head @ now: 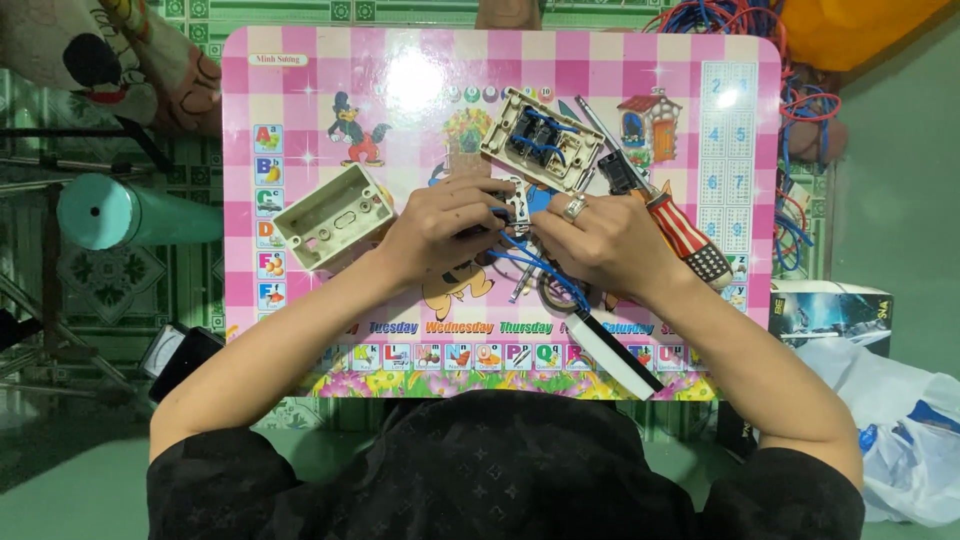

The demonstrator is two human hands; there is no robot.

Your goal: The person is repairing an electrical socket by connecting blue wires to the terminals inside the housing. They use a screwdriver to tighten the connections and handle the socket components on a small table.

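Between both closed grips, left hand (pixel 440 232) and right hand (pixel 598 243), small switch part (pixel 517 205), long axis upright.

At frame centre, on the small table (pixel 300 60), both hands meet over a switch part (pixel 517 205); an open box (pixel 333 215) lies left, a wired plate (pixel 541 139) above, a screwdriver (pixel 668 215) right, a cylinder (pixel 130 210) at far left

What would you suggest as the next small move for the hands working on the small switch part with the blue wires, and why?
Probably keep the left hand steady on the small switch part while the right hand guides a loose blue wire toward it. Both hands already pinch around that part, the wire ends trail free beneath them, and the red-handled screwdriver lies unused beside the right hand.
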